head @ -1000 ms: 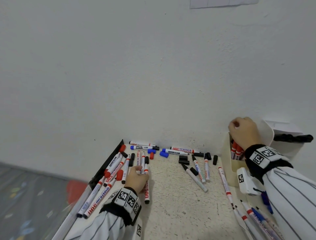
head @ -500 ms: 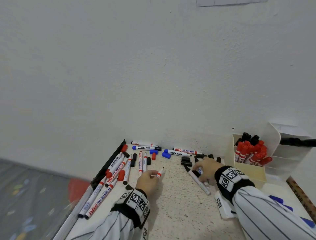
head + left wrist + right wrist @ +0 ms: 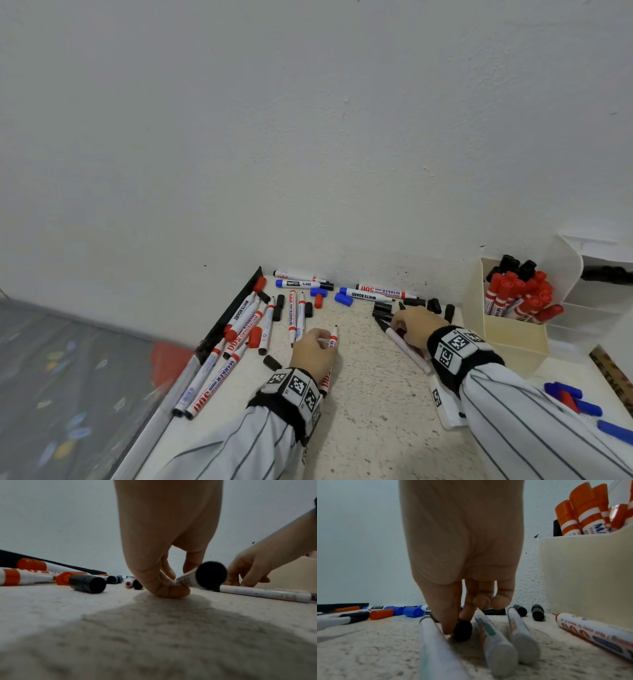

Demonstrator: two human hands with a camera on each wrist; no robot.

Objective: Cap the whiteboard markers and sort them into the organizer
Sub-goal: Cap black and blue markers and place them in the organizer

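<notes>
Your left hand (image 3: 313, 353) pinches an open marker (image 3: 333, 337), tip at 12 o'clock. Your right hand's (image 3: 416, 325) fingers (image 3: 467, 609) pinch a black cap (image 3: 462, 630) on the surface (image 3: 359, 394). Next, I think, push it on.

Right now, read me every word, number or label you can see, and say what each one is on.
"WHITE BOARD": marker by the wall.
"500": marker behind it.
"WHITEBOARD": marker at the left.
"MARKER 500": marker nearest the left edge.
Square coded tags, not words: both wristbands.
Print on the marker in the left hand: too blurred.
</notes>
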